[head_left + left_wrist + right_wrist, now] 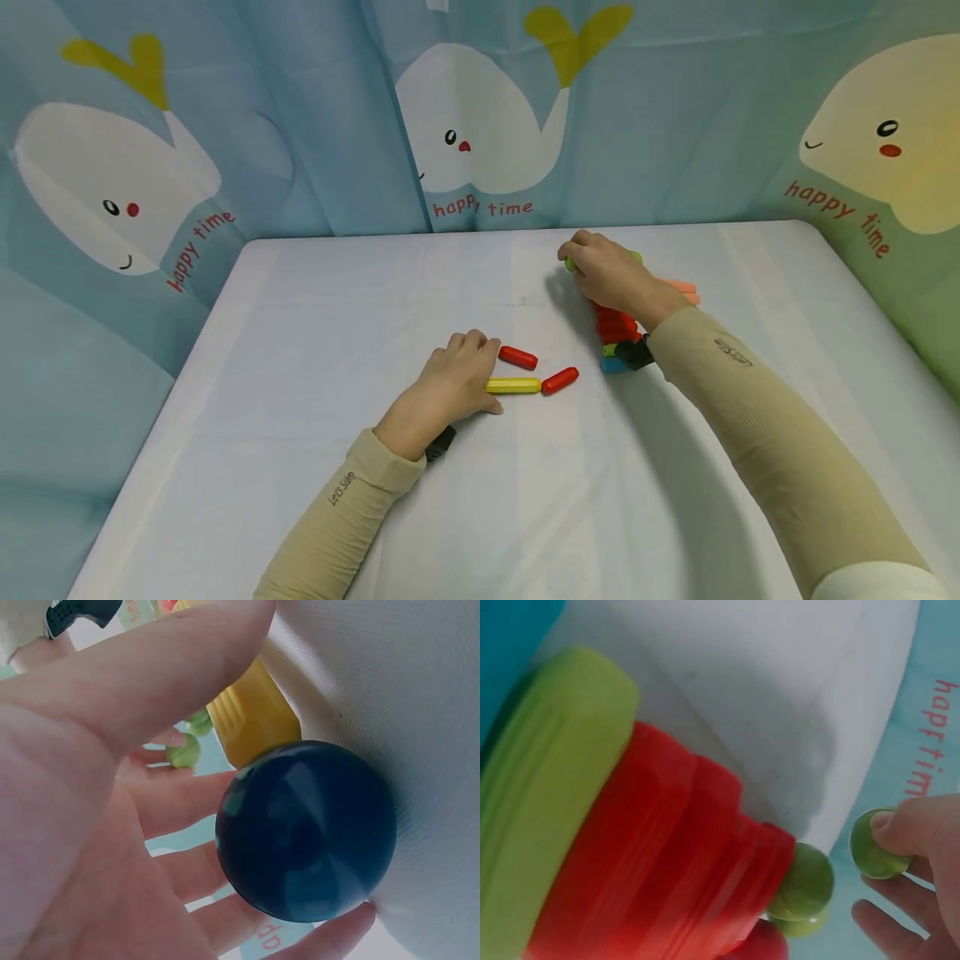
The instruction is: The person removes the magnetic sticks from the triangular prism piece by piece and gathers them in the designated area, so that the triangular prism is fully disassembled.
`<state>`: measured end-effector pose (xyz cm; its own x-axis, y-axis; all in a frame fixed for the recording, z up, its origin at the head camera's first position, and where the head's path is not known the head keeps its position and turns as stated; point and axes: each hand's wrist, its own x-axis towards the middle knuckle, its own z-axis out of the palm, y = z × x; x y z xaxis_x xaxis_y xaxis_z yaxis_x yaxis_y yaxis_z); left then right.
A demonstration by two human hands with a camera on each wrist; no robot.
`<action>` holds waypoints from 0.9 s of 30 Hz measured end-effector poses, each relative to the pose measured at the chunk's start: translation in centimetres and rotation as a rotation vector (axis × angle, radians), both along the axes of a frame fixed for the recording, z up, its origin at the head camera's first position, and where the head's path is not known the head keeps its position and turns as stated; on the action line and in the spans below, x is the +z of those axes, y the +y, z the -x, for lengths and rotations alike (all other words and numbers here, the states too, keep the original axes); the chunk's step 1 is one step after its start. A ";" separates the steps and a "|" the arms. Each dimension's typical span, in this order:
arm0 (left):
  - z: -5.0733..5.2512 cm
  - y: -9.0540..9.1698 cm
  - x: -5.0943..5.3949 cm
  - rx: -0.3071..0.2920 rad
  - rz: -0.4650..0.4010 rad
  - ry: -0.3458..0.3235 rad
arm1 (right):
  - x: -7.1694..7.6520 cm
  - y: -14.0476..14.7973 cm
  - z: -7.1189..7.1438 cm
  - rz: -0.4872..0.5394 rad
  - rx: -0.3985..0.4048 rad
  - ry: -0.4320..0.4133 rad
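My right hand pinches a green stick with a rounded end between thumb and fingers, at the table's far side. It is above a row of pieces: red sticks, a lime stick, a blue piece and another green rounded end. My left hand rests low on the table, thumb and fingers spread. Between them lies a yellow ribbed stick. In the left wrist view, a dark blue rounded end sits against the fingers. The head view hides that blue piece.
Two short red sticks lie just right of the left hand, one near the yellow stick's end. Salmon sticks show beyond the right wrist. A white cloth covers the table, with a whale-printed curtain behind it.
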<state>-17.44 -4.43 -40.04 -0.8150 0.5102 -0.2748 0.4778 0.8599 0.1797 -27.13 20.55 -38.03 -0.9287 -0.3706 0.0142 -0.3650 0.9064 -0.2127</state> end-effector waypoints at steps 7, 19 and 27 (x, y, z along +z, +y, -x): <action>0.0 0.1 -0.1 -0.022 0.008 0.011 | -0.7 0.5 0.0 -0.065 -0.006 0.016; -0.4 -1.8 0.1 -0.057 -0.029 0.074 | -1.3 0.6 0.4 -0.098 -0.003 0.039; -0.8 -3.1 -0.2 -0.052 -0.149 0.093 | -1.5 0.6 0.0 -0.073 -0.004 0.052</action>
<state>-16.65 -7.56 -40.23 -0.8048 0.5818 -0.1174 0.5415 0.8007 0.2564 -27.17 21.13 -39.48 -0.9290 -0.3683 0.0356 -0.3697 0.9204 -0.1272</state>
